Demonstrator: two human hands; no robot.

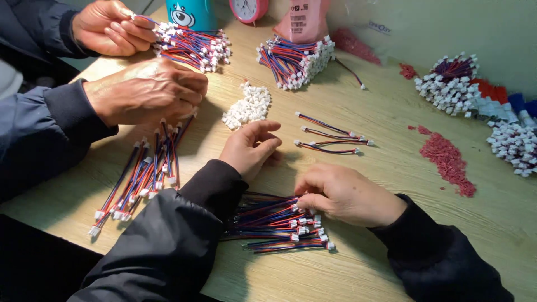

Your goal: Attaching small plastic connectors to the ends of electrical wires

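Wooden counter (391,168). Pile of loose white connectors (249,105) near centre; three finished wire leads (330,137) laid just right of it. Red plastic bits (447,159) scattered further right. Teal cup (190,14), pink clock (249,8) and pink bag (305,19) along far edge. Co-worker's hands (145,92) at left, over a row of wire leads (140,179).

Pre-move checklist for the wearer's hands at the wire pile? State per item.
1. Right hand on the wire pile: ok, fingers touch it.
2. Left hand free: ok, open above the table.
3. Single wire pinched: cannot tell, fingertips hide it.
4. White connectors close by: ok, just beyond the left hand.
5. Co-worker's hands apart: ok, beside, not touching.
6. Finished wires separate from the pile: ok.
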